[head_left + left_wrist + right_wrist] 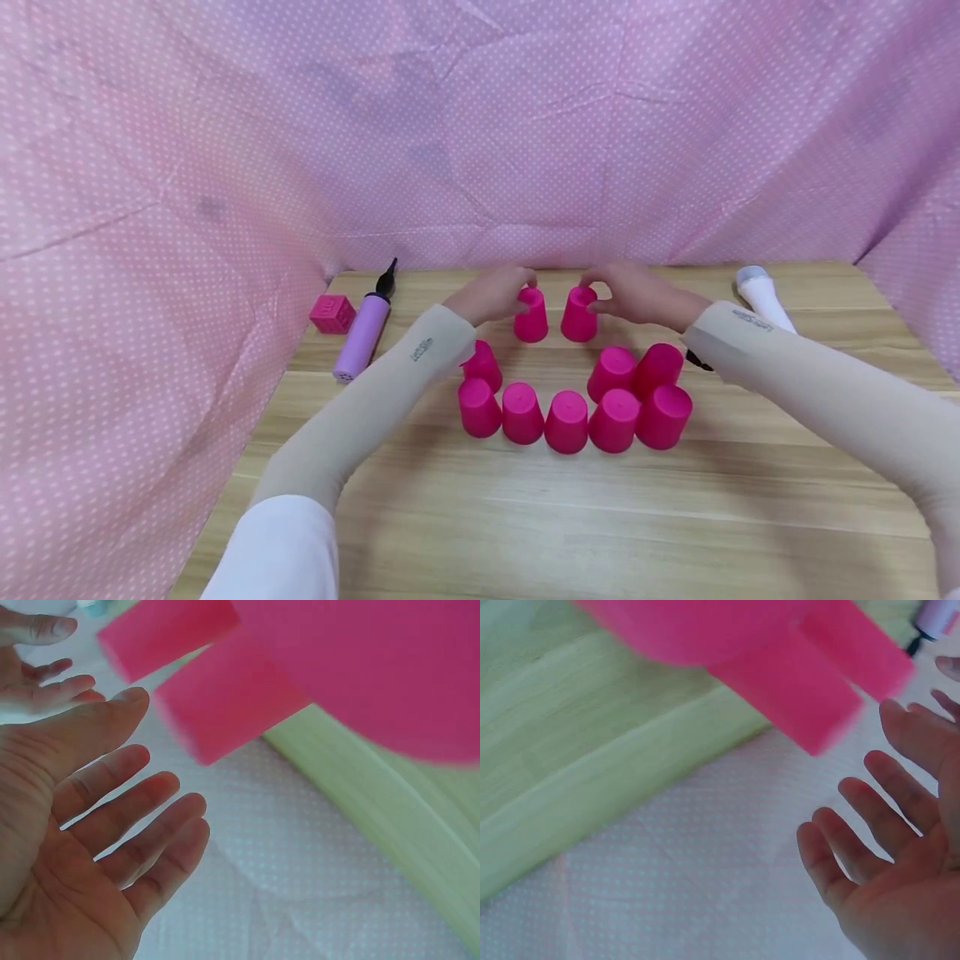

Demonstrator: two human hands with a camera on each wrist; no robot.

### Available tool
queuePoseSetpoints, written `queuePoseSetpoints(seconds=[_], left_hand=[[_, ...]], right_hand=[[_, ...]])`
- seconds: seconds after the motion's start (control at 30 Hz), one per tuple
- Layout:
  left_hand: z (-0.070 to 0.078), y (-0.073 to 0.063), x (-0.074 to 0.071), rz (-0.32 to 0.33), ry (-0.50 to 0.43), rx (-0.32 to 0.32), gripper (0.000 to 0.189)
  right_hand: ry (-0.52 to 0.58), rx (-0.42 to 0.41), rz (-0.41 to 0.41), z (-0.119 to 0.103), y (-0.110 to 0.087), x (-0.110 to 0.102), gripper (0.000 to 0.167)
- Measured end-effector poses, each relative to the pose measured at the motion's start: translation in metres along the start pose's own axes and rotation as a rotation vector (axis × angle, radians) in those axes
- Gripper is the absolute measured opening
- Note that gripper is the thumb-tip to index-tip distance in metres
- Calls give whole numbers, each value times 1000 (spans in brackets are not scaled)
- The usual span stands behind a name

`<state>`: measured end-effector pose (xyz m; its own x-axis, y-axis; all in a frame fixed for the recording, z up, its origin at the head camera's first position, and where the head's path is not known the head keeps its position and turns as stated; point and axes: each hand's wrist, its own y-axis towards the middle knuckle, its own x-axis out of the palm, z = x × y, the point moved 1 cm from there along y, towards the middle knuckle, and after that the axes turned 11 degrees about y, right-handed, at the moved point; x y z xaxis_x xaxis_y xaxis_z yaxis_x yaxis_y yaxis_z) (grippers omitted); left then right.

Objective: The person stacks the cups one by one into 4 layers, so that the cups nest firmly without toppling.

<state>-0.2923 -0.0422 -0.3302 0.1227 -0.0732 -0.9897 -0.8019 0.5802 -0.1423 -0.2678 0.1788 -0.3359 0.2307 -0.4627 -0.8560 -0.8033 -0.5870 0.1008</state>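
Observation:
Two pink cups stand upside down side by side near the table's back edge, a left cup (532, 323) and a right cup (580, 321). My left hand (492, 296) is at the left cup's outer side, its spread fingers (161, 866) loosely bent in the left wrist view. At the right cup's outer side is my right hand (637, 293); the right wrist view shows its fingers (881, 817) apart, with none wrapped round a cup. Closer to me, several more upturned pink cups (567, 425) form a front row, with others behind both its ends.
On the left lie a purple hand pump (362, 337) with a black nozzle and a pink block (332, 314). A white rod-shaped thing (761, 296) lies at the right, partly behind my right forearm, near a small black object (698, 361). Dotted pink cloth (480, 167) surrounds the wooden table (525, 525).

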Motion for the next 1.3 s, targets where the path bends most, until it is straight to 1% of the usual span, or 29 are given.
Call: queuePoseSetpoints(seconds=[0.03, 0.1, 0.17, 0.23, 0.33, 0.4, 0.43, 0.5, 0.6, 0.67, 0.73, 0.87, 1.0, 1.17, 1.3], left_hand=[[-2, -7, -1, 12, -12, 7, 37], [-6, -23, -5, 47, -12, 43, 38], [-10, -42, -7, 74, 2, 76, 37], [-15, -63, -6, 83, 5, 85, 38], [-22, -91, 2, 80, -6, 68, 37], [-27, -102, 11, 82, -30, 57, 35], [-29, -106, 16, 87, -35, 60, 34], [-33, -110, 27, 103, -62, 84, 32], [-36, -112, 40, 137, -110, 112, 29], [-36, -114, 46, 157, -143, 115, 28], [-36, -115, 49, 179, -161, 105, 27], [-35, -116, 52, 213, -157, 106, 25], [-34, -117, 52, 220, -148, 99, 26], [-33, -118, 54, 219, -189, 74, 26], [-34, -118, 55, 239, -206, 70, 25]], right_hand=[[10, -15, 3, -3, -5, -2, 37], [17, -54, 12, -9, -18, -7, 39], [7, -78, 11, -16, -34, -11, 39], [2, -93, 7, -20, -50, -12, 35], [4, -86, -14, -21, -71, -6, 31], [13, -83, -21, -18, -80, 1, 32], [18, -80, -24, -17, -83, 4, 33], [41, -67, -24, -15, -88, 11, 33], [78, -47, -6, -12, -92, 18, 32], [101, -35, 8, -12, -93, 21, 31], [103, -28, 21, -12, -94, 23, 31], [110, -10, 36, -15, -95, 26, 31], [121, 15, 36, -17, -95, 27, 32], [105, 39, 31, -17, -95, 27, 35], [93, 46, 31, -16, -94, 28, 36]])
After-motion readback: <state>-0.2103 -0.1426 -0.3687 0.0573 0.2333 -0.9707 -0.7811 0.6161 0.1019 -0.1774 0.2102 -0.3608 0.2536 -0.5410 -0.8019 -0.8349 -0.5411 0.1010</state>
